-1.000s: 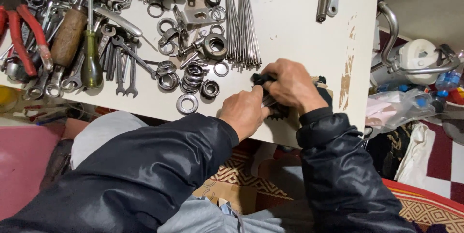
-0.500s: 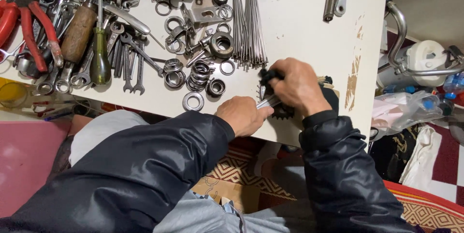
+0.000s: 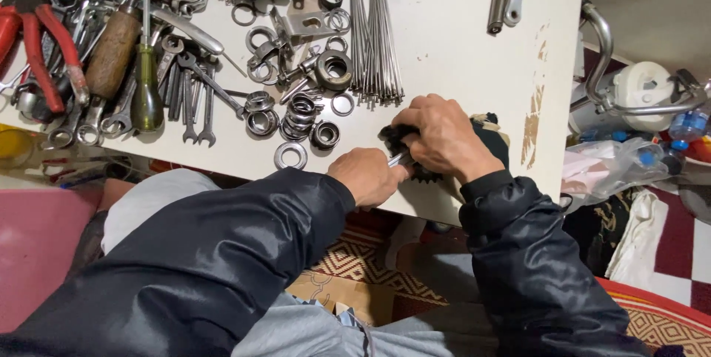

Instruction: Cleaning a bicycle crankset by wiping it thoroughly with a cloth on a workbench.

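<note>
Black toothed sprocket (image 3: 424,173) lies at the white table (image 3: 459,53) near edge, under the right hand (image 3: 443,137), which clamps it; the left hand (image 3: 364,175) pinches a silver rod (image 3: 398,159) pointing rightward into it.

white table (image 3: 459,38) | spanners (image 3: 189,98) | steel rings (image 3: 296,116) | spoke bundle (image 3: 374,31) | red pliers (image 3: 44,46)

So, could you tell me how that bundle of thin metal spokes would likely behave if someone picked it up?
The bundle of spokes would probably flex and sag, since the rods are long and thin. Its lower ends fan out loose on the white table, so they may splay or slip.
</note>
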